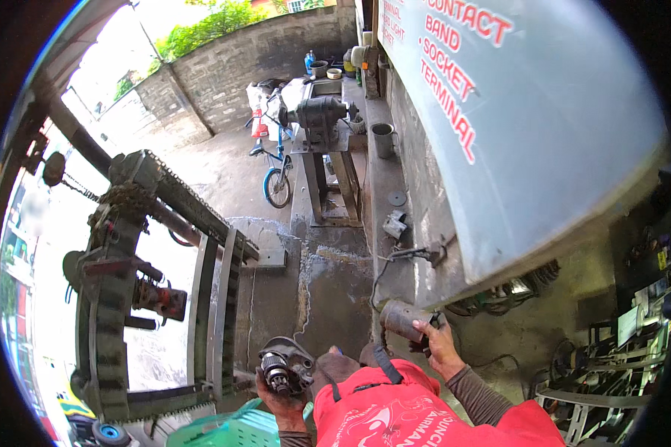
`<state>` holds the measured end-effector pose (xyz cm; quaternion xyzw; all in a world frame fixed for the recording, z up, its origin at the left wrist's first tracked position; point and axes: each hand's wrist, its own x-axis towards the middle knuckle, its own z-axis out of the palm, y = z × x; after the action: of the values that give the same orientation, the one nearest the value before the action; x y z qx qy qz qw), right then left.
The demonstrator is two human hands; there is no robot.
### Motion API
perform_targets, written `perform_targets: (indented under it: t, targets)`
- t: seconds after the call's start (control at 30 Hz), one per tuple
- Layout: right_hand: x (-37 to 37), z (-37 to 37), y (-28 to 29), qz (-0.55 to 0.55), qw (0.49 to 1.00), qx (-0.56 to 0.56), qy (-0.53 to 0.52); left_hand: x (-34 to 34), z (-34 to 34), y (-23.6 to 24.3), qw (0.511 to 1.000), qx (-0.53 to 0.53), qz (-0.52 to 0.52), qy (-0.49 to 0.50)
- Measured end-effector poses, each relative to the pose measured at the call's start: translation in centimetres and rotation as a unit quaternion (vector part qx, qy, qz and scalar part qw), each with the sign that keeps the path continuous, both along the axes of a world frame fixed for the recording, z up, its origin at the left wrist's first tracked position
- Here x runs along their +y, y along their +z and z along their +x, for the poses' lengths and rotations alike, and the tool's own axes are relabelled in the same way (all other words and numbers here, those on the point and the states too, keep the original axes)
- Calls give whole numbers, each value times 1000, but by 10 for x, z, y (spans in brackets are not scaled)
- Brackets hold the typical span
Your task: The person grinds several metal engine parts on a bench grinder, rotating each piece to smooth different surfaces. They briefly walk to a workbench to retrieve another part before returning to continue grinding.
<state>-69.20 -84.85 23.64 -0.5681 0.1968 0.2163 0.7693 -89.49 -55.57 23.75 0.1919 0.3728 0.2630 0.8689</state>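
My left hand (272,398), low in the head view, grips a dark metal motor part (289,365) with a bright toothed shaft end and a cast housing. My right hand (441,350) is closed on a grey metal cylinder (402,319), held out at my right beside the edge of a concrete ledge (391,272). A dark strap or cable hangs just left of the cylinder. My red top fills the lower middle, between my two forearms.
A steel press frame (108,298) stands left, above a green plastic crate (224,428). Ahead are a machine on a stand (320,119), a blue bicycle (276,186) and a block wall (224,86). A large signboard (544,171) overhangs the right, above cluttered metal shelving (619,365).
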Motion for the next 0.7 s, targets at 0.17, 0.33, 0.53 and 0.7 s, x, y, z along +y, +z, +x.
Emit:
perform_targets:
  t: [0.17, 0.33, 0.53, 0.7]
  targets:
    - [99, 101, -70, -31, 996, -84, 7, 103, 65, -80, 997, -46, 57, -34]
    - [213, 203, -187, 8, 992, -86, -90, 224, 150, -151, 994, 28, 109, 10]
    - [268, 307, -214, -125, 985, -50, -111, 315, 275, -100, 950, -200, 187, -152]
    - [268, 452, -262, -209, 961, -121, -136, 324, 370, -123, 939, 84, 332, 26]
